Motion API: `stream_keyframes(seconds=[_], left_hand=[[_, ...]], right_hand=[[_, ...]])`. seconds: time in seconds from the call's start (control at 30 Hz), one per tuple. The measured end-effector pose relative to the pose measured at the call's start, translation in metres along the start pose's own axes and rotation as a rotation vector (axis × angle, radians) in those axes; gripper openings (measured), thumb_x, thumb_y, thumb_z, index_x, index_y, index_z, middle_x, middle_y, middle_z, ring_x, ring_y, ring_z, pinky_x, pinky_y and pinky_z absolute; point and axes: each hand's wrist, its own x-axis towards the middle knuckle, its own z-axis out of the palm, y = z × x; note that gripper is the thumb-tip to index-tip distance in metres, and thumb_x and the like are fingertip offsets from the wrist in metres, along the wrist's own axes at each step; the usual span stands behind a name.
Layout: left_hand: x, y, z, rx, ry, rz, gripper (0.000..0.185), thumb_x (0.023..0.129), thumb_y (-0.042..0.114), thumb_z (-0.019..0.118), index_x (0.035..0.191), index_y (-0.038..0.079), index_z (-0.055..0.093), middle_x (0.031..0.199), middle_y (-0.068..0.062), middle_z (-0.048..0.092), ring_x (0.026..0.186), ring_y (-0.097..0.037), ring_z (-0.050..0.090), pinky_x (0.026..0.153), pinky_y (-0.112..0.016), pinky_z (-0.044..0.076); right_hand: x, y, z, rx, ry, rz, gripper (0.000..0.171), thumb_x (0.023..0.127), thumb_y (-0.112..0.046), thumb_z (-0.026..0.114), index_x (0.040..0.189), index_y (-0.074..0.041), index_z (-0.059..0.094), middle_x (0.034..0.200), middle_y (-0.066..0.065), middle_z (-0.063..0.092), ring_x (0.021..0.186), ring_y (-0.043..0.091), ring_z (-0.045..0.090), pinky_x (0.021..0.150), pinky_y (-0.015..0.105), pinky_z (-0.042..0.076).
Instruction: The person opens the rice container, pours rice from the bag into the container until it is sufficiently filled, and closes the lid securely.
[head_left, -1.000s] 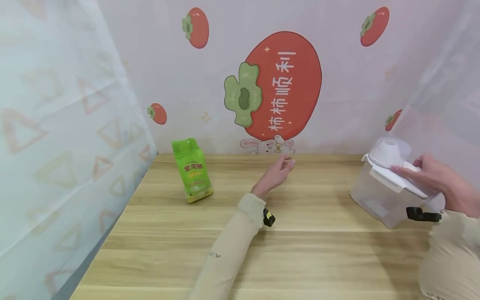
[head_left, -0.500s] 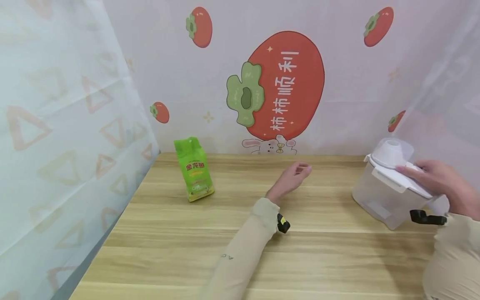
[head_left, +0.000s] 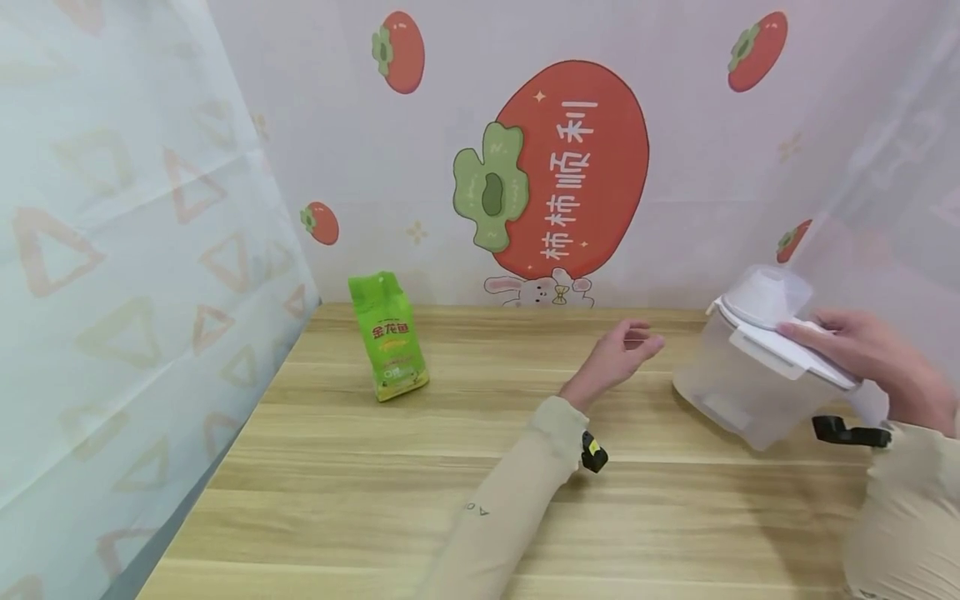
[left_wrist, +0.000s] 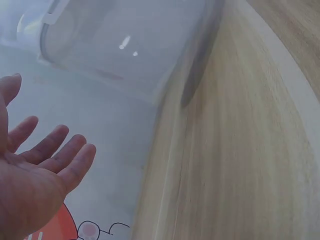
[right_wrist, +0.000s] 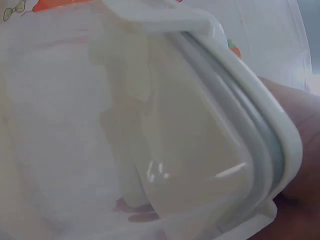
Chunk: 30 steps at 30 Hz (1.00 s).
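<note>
While working at the right side of the table (head_left: pixel 360 500), shifts the bin (head_left: pixel 750 396) slightly left and tilts it more than half a second ago; can't tell whether off the wood. Keeps the lid (head_left: pixel 810 352) on. Leaves the bag (head_left: pixel 390 342) standing well apart, far left, unmoved. Grips the bin at the lid with the right hand (head_left: pixel 870 346), pressing the thumb on top; can't see all fingers. Brings the left hand (head_left: pixel 618 354) nearer, so narrows that gap; holds nothing there, fingers loosely spread, not touching. Carries the cup (head_left: pixel 761 296) along atop the lid.
</note>
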Motion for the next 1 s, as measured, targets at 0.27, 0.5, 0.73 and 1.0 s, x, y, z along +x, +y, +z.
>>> stream_keyframes(seconds=[0.27, 0.5, 0.73, 1.0], left_hand=[[-0.004, 0.002, -0.007, 0.050, -0.044, 0.004, 0.056, 0.091, 0.052, 0.064, 0.139, 0.031, 0.046, 0.142, 0.007, 0.054, 0.131, -0.015, 0.052, 0.101, -0.026, 0.049], [-0.007, 0.004, -0.016, 0.094, -0.115, 0.017, 0.070, 0.089, 0.050, 0.067, 0.148, 0.033, 0.034, 0.152, 0.004, 0.043, 0.138, -0.017, 0.045, 0.108, -0.030, 0.044], [-0.014, 0.014, -0.026, 0.131, -0.108, 0.086, 0.084, 0.088, 0.047, 0.070, 0.154, 0.034, 0.019, 0.154, 0.004, 0.040, 0.139, -0.017, 0.044, 0.110, -0.033, 0.043], [-0.029, 0.024, -0.040, 0.241, -0.098, 0.179, 0.092, 0.088, 0.047, 0.070, 0.154, 0.039, 0.008, 0.155, 0.006, 0.036, 0.140, -0.016, 0.042, 0.110, -0.034, 0.043]], right_hand=[[0.003, -0.021, 0.009, 0.036, 0.010, -0.077, 0.042, 0.095, -0.049, 0.058, 0.082, -0.010, 0.054, 0.061, -0.008, 0.046, 0.060, 0.014, 0.047, 0.052, 0.033, 0.038], [0.010, -0.040, 0.023, 0.055, 0.049, -0.206, 0.026, 0.095, -0.037, 0.062, 0.084, -0.013, 0.060, 0.060, -0.007, 0.050, 0.057, 0.013, 0.050, 0.050, 0.032, 0.039], [0.016, -0.061, 0.036, 0.057, 0.080, -0.290, 0.016, 0.092, -0.029, 0.069, 0.084, -0.017, 0.062, 0.059, -0.007, 0.049, 0.053, 0.011, 0.050, 0.048, 0.029, 0.039], [0.022, -0.079, 0.049, 0.102, 0.070, -0.393, 0.013, 0.091, -0.023, 0.070, 0.083, -0.015, 0.063, 0.058, -0.008, 0.044, 0.055, 0.010, 0.048, 0.050, 0.027, 0.037]])
